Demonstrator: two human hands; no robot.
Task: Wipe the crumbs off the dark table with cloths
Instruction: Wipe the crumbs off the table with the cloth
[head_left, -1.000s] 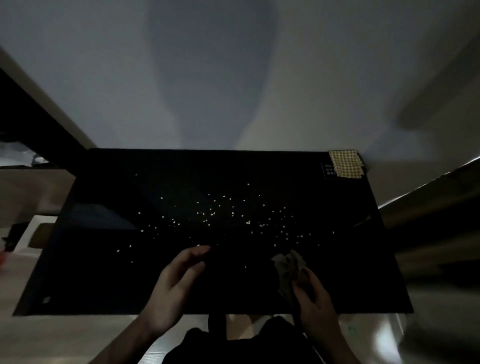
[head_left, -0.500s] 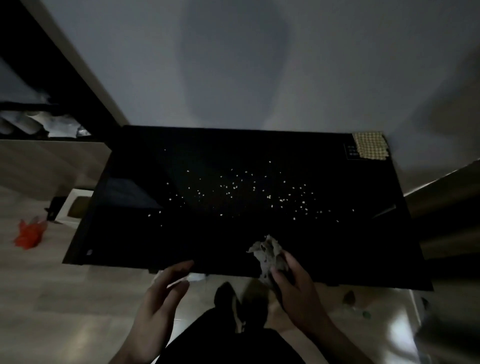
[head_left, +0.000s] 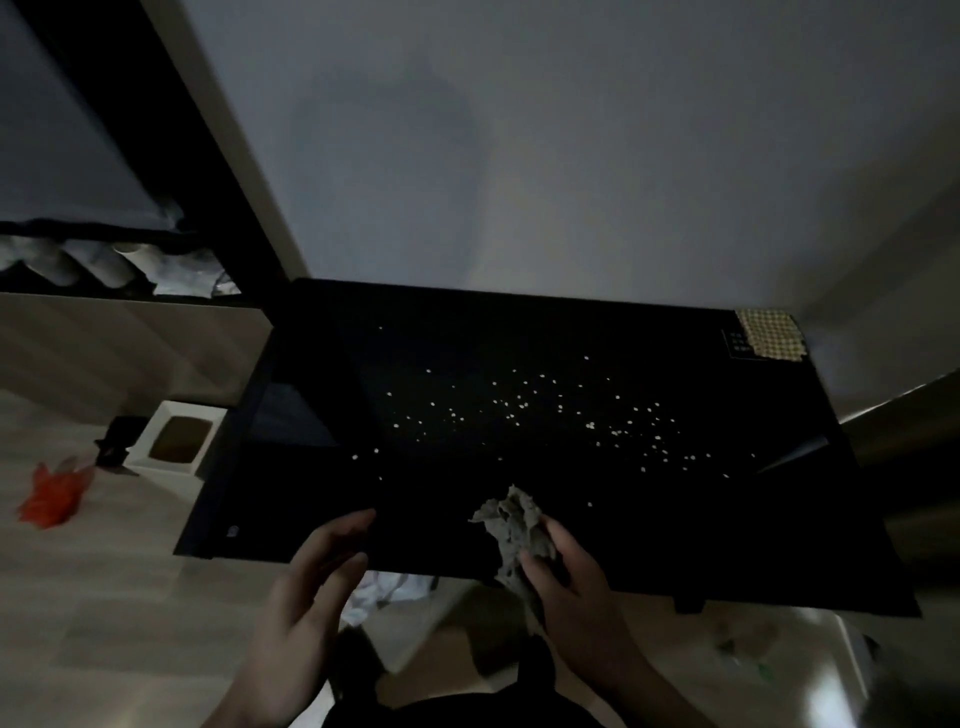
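A dark table (head_left: 322, 499) fills the middle of the view, with pale crumbs (head_left: 524, 410) scattered across its centre and right. My right hand (head_left: 566, 587) grips a crumpled grey cloth (head_left: 511, 525) at the table's near edge. My left hand (head_left: 311, 587) is held over the near edge to the left of it, fingers straight and holding nothing. A second, yellowish patterned cloth (head_left: 771, 335) lies on the far right corner of the table.
A white box (head_left: 171, 441) and an orange object (head_left: 49, 493) lie on the wooden floor to the left. A white crumpled thing (head_left: 384, 592) lies on the floor under the near edge. A wall stands behind the table, a dark shelf (head_left: 104, 234) at far left.
The view has swung left, so the table sits more to the right and the floor shows. My left hand drew back off the table to its near edge. My right hand still holds the cloth.
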